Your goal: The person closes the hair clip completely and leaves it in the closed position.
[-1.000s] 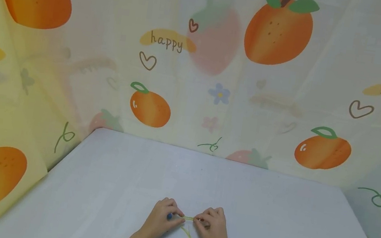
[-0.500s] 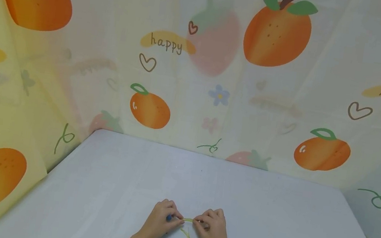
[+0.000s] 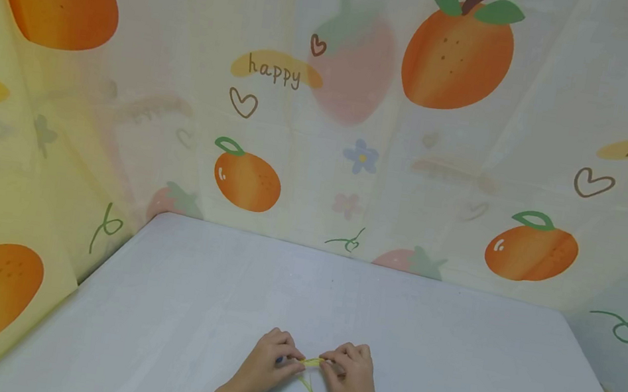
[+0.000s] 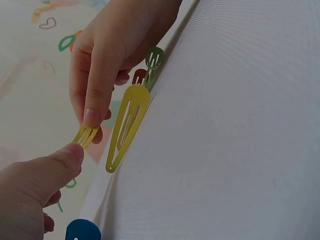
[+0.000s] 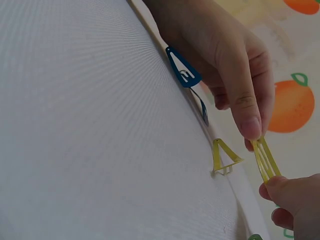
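A yellow snap hair clip (image 3: 312, 361) spans the gap between two hands, low in the head view. My left hand (image 3: 269, 360) pinches one end of it between thumb and fingers, and my right hand (image 3: 352, 375) pinches the other. Its slotted strips show up close in the right wrist view, where the hair clip (image 5: 265, 157) slants between the fingertips. Just nearer the body a second yellow snap clip (image 4: 126, 127) lies sprung open on the white table. The fingers cover both ends of the held clip.
Blue snap clips (image 5: 184, 70) lie beside the left hand. By the right hand are a green clip (image 4: 154, 59) and a red clip (image 4: 139, 76). The white table (image 3: 277, 285) ends at a fruit-printed curtain (image 3: 340, 92) behind.
The held yellow clip has turned slightly, its right end now a little higher and its strips showing wider. Both hands stay in nearly the same place; the loose yellow clip has not moved.
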`<state>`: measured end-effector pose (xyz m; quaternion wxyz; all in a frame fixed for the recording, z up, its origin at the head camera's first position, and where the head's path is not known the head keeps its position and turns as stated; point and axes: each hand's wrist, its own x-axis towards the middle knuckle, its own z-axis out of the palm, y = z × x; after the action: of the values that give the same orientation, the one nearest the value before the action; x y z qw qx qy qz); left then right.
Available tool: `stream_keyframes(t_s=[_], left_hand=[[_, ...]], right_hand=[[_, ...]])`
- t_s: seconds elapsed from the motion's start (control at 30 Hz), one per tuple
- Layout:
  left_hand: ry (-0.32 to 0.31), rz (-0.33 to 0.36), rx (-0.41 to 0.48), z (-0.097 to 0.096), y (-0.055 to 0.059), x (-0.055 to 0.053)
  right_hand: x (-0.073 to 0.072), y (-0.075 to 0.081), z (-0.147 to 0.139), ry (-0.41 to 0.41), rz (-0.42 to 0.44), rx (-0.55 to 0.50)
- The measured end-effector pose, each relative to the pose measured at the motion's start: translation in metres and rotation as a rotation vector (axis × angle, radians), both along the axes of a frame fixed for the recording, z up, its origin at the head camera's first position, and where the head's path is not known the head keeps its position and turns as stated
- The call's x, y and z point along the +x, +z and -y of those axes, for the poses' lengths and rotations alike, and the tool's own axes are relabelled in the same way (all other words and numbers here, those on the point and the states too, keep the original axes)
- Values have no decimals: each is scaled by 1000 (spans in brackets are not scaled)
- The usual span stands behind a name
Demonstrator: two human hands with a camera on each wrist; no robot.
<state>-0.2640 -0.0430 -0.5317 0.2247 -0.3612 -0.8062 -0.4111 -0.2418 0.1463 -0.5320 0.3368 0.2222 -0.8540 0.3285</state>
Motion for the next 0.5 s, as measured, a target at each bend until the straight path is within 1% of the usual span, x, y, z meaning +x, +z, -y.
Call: stream_keyframes(t_s=[0.2, 0.4, 0.5], left_hand=[[1, 39, -1, 0, 0, 1], [-3, 33, 13, 0, 1, 1], [-1, 40, 14, 0, 1, 1]], right_hand=[[0, -1, 0, 5, 5, 6], [0, 1, 0, 27, -15, 11], [1, 2, 0, 37, -8, 19]])
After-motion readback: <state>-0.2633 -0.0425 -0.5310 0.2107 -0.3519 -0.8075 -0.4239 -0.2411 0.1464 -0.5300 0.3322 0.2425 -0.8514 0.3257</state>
